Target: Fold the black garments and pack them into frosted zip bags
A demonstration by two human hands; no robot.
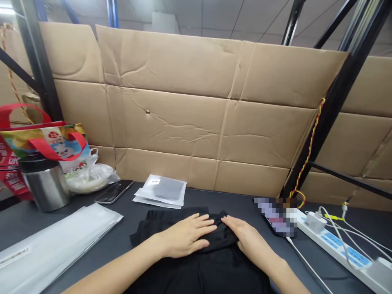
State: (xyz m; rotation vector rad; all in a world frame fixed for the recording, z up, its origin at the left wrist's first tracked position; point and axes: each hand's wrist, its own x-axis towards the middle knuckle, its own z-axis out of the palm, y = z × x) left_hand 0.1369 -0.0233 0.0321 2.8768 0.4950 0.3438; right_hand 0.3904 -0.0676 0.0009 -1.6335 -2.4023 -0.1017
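Note:
A black cloth garment [202,267] lies on the dark table in front of me, partly folded over at its far end. My left hand [186,234] rests flat on the folded part, fingers spread and pointing right. At the right side of the fold, my right hand [245,237] has its fingers together and stretched out, their tips touching the cloth. The right thumb is mostly hidden, so I cannot tell if cloth is pinched under it. Beyond the garment lie flat packets in frosted plastic [165,190], one with a small label.
Long frosted plastic bags [61,245] cover the left front. A steel flask [47,183], a red-handled bag [65,143], a knotted plastic bag [92,177] and a phone [114,192] stand behind. A charging phone [275,218] and a power strip [339,245] lie right. Cardboard [171,122] walls the back.

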